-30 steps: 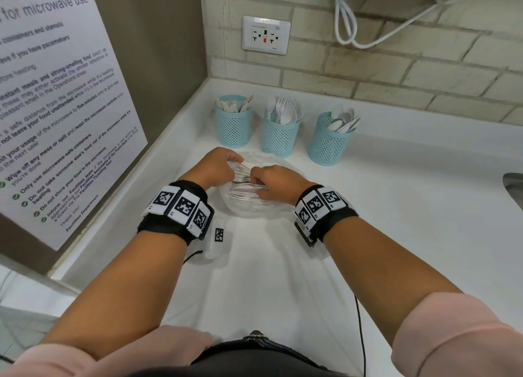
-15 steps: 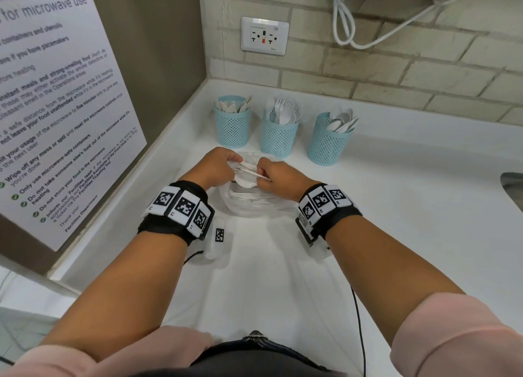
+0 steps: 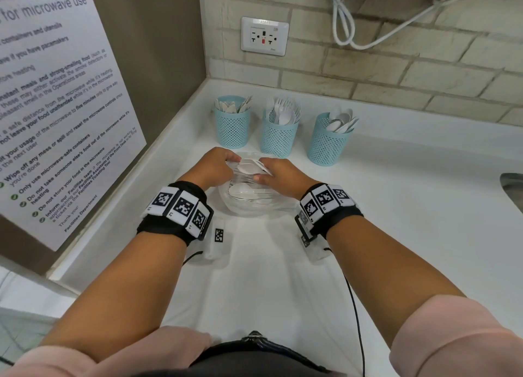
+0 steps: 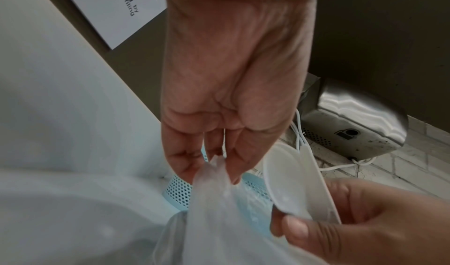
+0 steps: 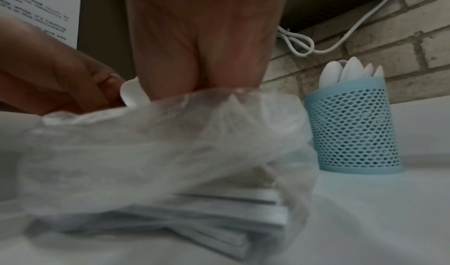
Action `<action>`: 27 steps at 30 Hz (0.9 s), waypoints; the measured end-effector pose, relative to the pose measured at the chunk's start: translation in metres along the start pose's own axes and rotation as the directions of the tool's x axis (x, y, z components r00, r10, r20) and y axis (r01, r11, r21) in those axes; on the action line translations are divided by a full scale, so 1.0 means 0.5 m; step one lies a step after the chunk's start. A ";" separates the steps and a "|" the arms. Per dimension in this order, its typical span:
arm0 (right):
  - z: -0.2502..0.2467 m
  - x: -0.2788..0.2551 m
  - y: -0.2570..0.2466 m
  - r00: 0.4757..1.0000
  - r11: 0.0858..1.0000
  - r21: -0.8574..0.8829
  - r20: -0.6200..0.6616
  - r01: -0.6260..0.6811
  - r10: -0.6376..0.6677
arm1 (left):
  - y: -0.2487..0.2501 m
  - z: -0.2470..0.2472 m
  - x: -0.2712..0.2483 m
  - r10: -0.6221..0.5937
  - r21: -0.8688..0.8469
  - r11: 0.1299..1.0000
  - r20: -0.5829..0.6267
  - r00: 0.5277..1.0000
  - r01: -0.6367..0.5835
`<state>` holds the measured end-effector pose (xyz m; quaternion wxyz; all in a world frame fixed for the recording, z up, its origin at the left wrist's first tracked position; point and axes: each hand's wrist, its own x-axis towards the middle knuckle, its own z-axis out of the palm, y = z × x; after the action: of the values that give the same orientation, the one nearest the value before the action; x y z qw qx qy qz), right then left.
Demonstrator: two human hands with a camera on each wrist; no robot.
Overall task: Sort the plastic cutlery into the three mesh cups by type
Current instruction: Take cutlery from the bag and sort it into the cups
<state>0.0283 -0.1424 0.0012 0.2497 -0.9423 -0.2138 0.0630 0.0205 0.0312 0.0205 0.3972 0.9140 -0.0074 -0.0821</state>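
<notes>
Left wrist view is showing the right hand pinching a light, stiff, slippery-looking white spoon at its neck above the clear bag, whose limp film the left hand is gripping at the mouth.

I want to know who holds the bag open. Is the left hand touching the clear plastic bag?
Touching. In the left wrist view the left hand pinches a gathered edge of the clear plastic bag between its fingertips.
</notes>
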 end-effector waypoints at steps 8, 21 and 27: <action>0.017 -0.007 -0.010 0.989 0.986 -0.166 0.148 0.000 0.025 | -0.004 0.003 0.004 0.005 0.013 1.000 -0.007 1.000 -0.005; 0.003 -0.002 -0.009 0.993 0.992 -0.126 0.117 0.025 -0.010 | -0.004 -0.008 0.000 -0.003 -0.003 1.000 0.010 1.000 0.003; -0.039 0.008 -0.026 0.999 0.996 0.078 0.041 -0.033 0.030 | 0.023 -0.009 -0.006 0.025 0.093 0.995 0.080 0.996 -0.032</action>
<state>0.0315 -0.1393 0.0245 0.2810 -0.9336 -0.2014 0.0939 0.0190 0.0268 0.0320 0.3541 0.9276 -0.0401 -0.1119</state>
